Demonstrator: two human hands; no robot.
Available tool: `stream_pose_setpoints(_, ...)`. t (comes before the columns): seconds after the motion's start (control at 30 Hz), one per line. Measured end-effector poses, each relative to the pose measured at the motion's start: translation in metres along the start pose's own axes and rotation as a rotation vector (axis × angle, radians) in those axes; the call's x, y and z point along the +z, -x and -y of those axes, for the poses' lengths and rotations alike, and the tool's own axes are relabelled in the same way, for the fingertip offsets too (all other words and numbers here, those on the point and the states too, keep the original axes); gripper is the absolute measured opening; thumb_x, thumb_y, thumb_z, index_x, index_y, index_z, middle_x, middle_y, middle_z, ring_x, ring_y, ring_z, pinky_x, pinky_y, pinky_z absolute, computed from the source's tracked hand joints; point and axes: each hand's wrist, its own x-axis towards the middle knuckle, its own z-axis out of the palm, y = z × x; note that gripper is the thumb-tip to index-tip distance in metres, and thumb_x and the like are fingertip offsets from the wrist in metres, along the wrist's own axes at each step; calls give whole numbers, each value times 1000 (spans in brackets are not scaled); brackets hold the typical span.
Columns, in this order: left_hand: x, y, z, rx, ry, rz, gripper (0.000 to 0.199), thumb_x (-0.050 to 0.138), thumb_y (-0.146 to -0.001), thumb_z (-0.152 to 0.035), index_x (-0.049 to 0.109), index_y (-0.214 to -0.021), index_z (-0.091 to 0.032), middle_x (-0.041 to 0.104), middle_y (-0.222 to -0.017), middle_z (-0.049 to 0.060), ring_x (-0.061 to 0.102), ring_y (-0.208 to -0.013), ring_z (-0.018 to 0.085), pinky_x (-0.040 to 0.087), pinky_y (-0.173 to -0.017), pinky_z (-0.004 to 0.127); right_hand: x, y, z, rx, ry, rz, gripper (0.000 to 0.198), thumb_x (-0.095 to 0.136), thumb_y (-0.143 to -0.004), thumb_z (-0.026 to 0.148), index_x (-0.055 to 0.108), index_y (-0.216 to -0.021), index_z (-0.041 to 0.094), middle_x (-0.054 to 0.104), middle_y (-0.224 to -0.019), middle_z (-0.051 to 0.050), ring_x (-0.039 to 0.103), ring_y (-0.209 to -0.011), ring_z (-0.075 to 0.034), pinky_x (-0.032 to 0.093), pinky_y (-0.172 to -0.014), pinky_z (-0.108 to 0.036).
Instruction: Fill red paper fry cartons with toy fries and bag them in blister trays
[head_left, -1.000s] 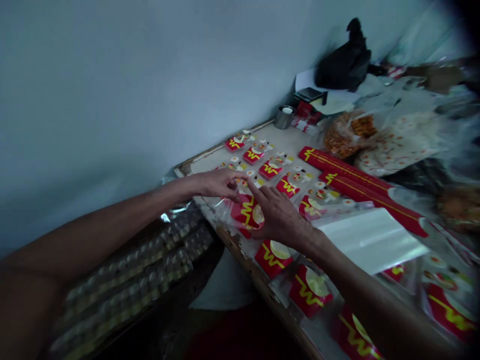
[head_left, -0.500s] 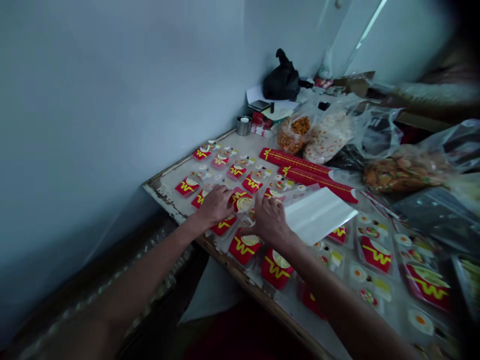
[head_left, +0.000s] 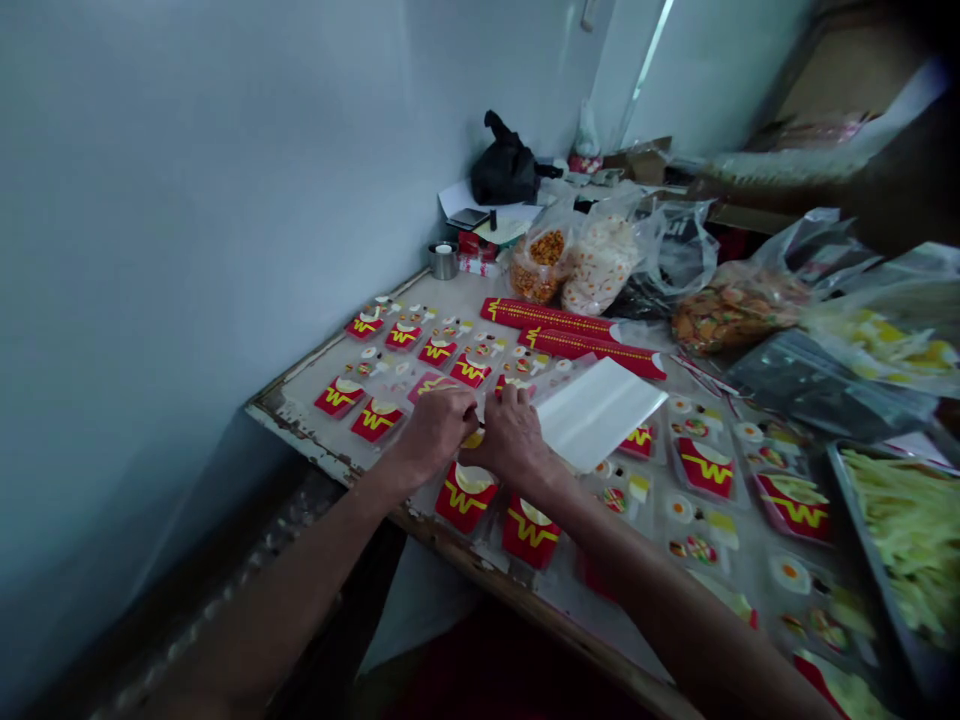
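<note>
My left hand [head_left: 437, 430] is closed in a pinch above the rows of packets, its fingertips close to my right hand. My right hand [head_left: 514, 430] is also closed, fingers curled down, and what either hand pinches is hidden. A bit of yellow shows between the two hands. From beside my right hand a white, glossy sheet or stack of plastic bags [head_left: 604, 410] reaches to the right, over some packets. Around both hands lie flat clear packets, each with a red carton piece bearing a yellow zigzag, such as one packet [head_left: 377, 418] to the left and another [head_left: 466, 495] in front.
Two stacks of red carton pieces [head_left: 551, 318] lie behind the packets. Farther back stand clear bags of small pieces [head_left: 538, 265], a metal cup [head_left: 443, 262] and a black bag [head_left: 504, 165]. A tray of pale yellow strips [head_left: 847, 500] is at right. The worn table edge [head_left: 480, 560] runs near me.
The view has turned to the right, bringing the tray of strips into sight. My hands have drawn closer together, and the fingers of my left hand are now more tightly closed.
</note>
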Motion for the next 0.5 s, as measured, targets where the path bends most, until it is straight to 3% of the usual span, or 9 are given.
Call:
stream_pose_setpoints(0.07,-4,3,-5,-110,112,-119,10,64,-82,-18,74,-81,-18,76,-82,5,67,-75,16,44,-69,26,1,-3,-7,-2,-172,-91,92,92,-54,51,58,-129,10,54,-132,-23,48,-122,-40,45,-97,-49)
stream_pose_setpoints(0.13,-8,5,-1,-228,169,-181,7,68,-78,-18,75,-78,-19,77,-79,3,67,-72,16,43,-67,26,7,-3,-20,90,-505,-109,90,90,-55,56,58,-129,15,58,-129,-19,54,-113,-34,49,-87,-43)
stream_pose_setpoints(0.2,-9,5,5,-270,181,-186,5,70,-75,-19,75,-74,-19,76,-76,2,68,-70,16,42,-66,26,16,0,-31,244,-959,47,73,83,-61,63,63,-114,18,67,-111,-13,59,-84,-22,46,-63,-30)
stream_pose_setpoints(0.3,-6,4,4,-288,188,-195,3,71,-75,-19,74,-73,-19,76,-74,2,68,-70,16,43,-67,26,31,2,-34,439,-1516,303,55,83,-59,60,64,-88,17,70,-83,-7,40,-51,-8,21,-44,-21)
stream_pose_setpoints(0.37,-3,6,-8,-297,187,-215,5,70,-75,-16,73,-73,-19,75,-74,2,67,-70,16,43,-67,27,40,0,-25,501,-1679,268,48,87,-53,50,61,-77,17,69,-74,-5,36,-47,-5,17,-42,-21)
stream_pose_setpoints(0.5,-4,21,-32,-267,200,-218,10,65,-79,-13,71,-74,-19,74,-78,3,66,-73,16,44,-69,27,49,-12,0,505,-1757,131,40,87,-53,41,56,-64,19,54,-54,4,40,-46,-7,26,-43,-21)
